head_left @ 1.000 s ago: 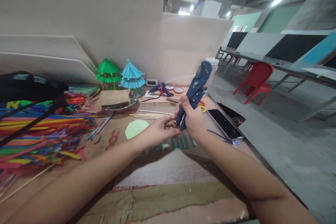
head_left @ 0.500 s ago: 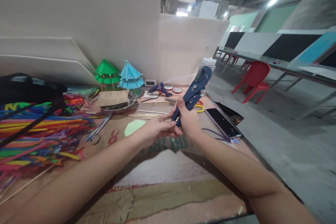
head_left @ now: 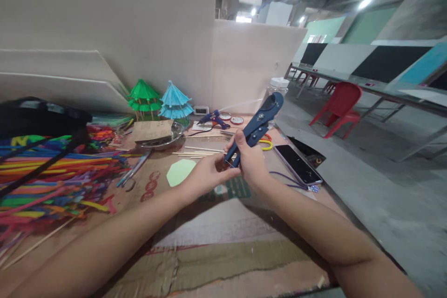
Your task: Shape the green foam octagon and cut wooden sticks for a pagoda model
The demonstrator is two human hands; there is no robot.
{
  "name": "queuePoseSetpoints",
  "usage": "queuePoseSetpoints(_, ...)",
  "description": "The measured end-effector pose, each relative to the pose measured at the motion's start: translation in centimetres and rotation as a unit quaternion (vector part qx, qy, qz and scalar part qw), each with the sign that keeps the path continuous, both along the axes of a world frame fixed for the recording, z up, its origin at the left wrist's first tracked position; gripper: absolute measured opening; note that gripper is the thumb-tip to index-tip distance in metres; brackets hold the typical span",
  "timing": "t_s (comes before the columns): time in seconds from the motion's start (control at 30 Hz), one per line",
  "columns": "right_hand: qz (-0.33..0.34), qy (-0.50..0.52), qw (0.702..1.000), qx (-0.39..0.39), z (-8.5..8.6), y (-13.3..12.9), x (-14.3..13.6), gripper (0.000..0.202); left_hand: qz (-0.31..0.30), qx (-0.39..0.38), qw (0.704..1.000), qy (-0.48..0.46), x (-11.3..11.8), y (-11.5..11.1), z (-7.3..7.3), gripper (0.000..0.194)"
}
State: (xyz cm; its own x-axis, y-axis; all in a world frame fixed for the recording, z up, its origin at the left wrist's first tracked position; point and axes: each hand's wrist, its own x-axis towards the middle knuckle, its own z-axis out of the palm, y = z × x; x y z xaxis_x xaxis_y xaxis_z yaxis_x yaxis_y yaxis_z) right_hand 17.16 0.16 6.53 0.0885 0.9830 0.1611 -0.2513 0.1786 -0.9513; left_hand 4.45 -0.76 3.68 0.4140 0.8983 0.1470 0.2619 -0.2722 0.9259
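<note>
My right hand [head_left: 253, 158] is wrapped round a dark blue pipe cutter [head_left: 258, 123], thumb on the upper handle, its curved jaw pointing up and away to the right. My left hand [head_left: 218, 167] is at the handle ends, its fingers curled against them and its thumb stretched out beneath; a thin wire shows there. Left of that hand, a pale green octagonal paper piece [head_left: 180, 172] lies on the cardboard [head_left: 206, 237]. Thin wooden sticks [head_left: 199, 152] lie just behind my hands. Scissors with yellow and orange handles [head_left: 267, 144] are partly hidden behind the cutter.
Bundles of colourful pipe cleaners [head_left: 52, 181] cover the left side. At the back stand green [head_left: 144, 98] and blue [head_left: 174, 100] paper umbrella shapes, a glue gun [head_left: 216, 118] and a clear jar [head_left: 279, 84]. A phone [head_left: 298, 164] lies near the table's right edge.
My left thumb has moved down and away from the handle ends, and the fingers have shifted up beside them. The cutter has tilted slightly to the right; its handles look further apart.
</note>
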Motion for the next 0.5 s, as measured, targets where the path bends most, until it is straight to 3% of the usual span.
queuePoseSetpoints(0.13,0.027,-0.080,0.995,0.053,0.8,0.8,1.4,0.054,-0.008,0.101,0.980,0.172,-1.3,0.3,1.4,0.037)
queuePoseSetpoints(0.23,0.060,-0.278,0.956,0.071,2.5,3.1,4.9,0.055,0.042,0.183,0.944,0.271,-4.9,1.5,3.8,0.033)
queuePoseSetpoints(0.3,0.040,-0.459,0.883,0.091,3.2,5.4,8.0,0.049,0.124,0.209,0.916,0.319,-8.7,2.9,5.2,0.033)
queuePoseSetpoints(0.33,0.037,-0.541,0.833,0.106,3.1,6.7,9.5,0.046,0.167,0.232,0.868,0.406,-10.7,3.7,5.6,0.035)
queuePoseSetpoints(0.43,0.009,-0.727,0.684,0.061,1.7,10.4,13.3,0.043,0.213,0.208,0.826,0.478,-16.3,6.0,5.2,0.037)
queuePoseSetpoints(0.5,0.001,-0.750,0.661,0.039,0.1,12.4,14.9,0.043,0.218,0.177,0.814,0.509,-18.6,7.2,4.2,0.038)
